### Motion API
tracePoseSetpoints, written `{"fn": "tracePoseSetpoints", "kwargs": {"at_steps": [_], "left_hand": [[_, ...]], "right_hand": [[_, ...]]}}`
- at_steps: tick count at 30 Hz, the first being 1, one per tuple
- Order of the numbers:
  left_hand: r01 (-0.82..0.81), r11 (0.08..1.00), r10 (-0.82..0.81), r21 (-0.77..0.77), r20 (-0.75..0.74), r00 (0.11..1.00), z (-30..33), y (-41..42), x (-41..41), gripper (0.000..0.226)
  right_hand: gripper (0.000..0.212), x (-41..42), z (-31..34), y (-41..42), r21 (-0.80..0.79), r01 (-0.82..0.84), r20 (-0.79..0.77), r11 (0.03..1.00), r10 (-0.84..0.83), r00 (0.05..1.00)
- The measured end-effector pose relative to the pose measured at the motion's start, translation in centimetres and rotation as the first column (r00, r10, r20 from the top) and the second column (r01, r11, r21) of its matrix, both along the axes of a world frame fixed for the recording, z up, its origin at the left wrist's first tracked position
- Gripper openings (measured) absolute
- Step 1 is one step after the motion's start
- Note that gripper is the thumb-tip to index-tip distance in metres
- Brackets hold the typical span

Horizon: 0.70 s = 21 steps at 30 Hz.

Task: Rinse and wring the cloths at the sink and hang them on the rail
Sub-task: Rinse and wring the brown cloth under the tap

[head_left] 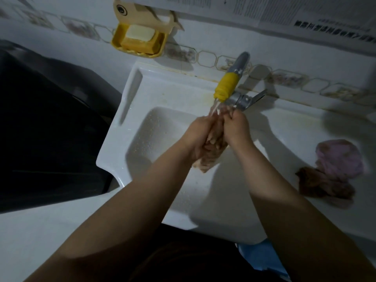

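A pale beige cloth (pixel 211 159) is bunched between both hands over the white sink (pixel 142 139). My left hand (pixel 198 135) grips its left side and my right hand (pixel 236 127) grips its upper end. Water runs from the tap's yellow nozzle (pixel 225 85) onto the cloth's top, right at my fingers. The cloth's lower end hangs out below my left hand. A pink cloth (pixel 341 157) and a brown cloth (pixel 323 184) lie crumpled on the counter to the right. No rail is in view.
A yellow soap dish (pixel 118 41) with bars of soap hangs on the tiled wall at the back left. The metal tap handle (pixel 258 96) sticks out right of the nozzle. A dark object (pixel 50 119) fills the space left of the sink.
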<state>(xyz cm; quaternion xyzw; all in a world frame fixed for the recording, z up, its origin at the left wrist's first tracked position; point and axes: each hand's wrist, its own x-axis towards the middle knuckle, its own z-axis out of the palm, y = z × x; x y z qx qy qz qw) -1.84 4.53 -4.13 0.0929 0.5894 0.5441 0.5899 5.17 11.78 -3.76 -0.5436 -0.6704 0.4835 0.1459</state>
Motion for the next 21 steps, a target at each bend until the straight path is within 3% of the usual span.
{"fn": "tracePoseSetpoints", "kwargs": {"at_steps": [2,5,7,8,10,13,15,16,19,21], "left_hand": [[0.067,0.997,-0.067,0.024,0.024,0.997,0.5,-0.1,-1.4,0.059],[0.199,0.979,-0.204,-0.047,-0.159,0.966,0.9,-0.2,-3.7,0.080],[0.262,0.953,-0.297,-0.152,-0.292,0.909,1.2,-0.4,-4.7,0.080],[0.288,0.940,-0.335,-0.181,-0.349,0.875,1.4,-0.5,-5.1,0.075],[0.338,0.924,-0.382,-0.178,-0.411,0.828,1.9,-0.6,-5.9,0.052],[0.431,0.879,-0.474,-0.203,-0.465,0.748,1.9,-1.0,-7.1,0.021],[0.456,0.840,-0.541,-0.293,-0.498,0.678,1.3,-1.3,-7.2,0.021],[0.443,0.848,-0.530,-0.292,-0.488,0.693,0.9,-1.5,-7.0,0.025],[0.322,0.931,-0.363,-0.169,-0.377,0.852,0.2,-1.6,-5.5,0.029],[0.293,0.941,-0.335,-0.167,-0.365,0.869,0.1,-1.3,-4.2,0.040]], "right_hand": [[0.015,0.5,-0.4,0.9,-0.088,-0.104,-0.002,0.991,0.104,0.995],[0.013,1.4,-0.2,1.2,-0.252,-0.161,-0.203,0.954,0.110,0.973],[0.033,2.1,-0.3,1.3,-0.319,-0.242,-0.233,0.916,0.172,0.957],[0.044,2.4,0.1,1.1,-0.309,-0.322,-0.182,0.895,0.276,0.944],[0.044,2.6,0.2,0.3,-0.252,-0.435,-0.112,0.864,0.420,0.900],[0.028,2.4,0.0,0.3,-0.193,-0.338,-0.114,0.921,0.321,0.940],[0.021,2.1,0.2,0.4,-0.182,-0.257,-0.126,0.949,0.237,0.963],[0.024,1.9,0.3,0.4,-0.188,-0.220,-0.125,0.957,0.198,0.972],[0.033,1.3,1.0,0.1,-0.165,-0.152,-0.140,0.975,0.130,0.982],[0.033,0.8,1.3,-0.4,-0.121,-0.179,-0.160,0.976,0.159,0.974]]}}
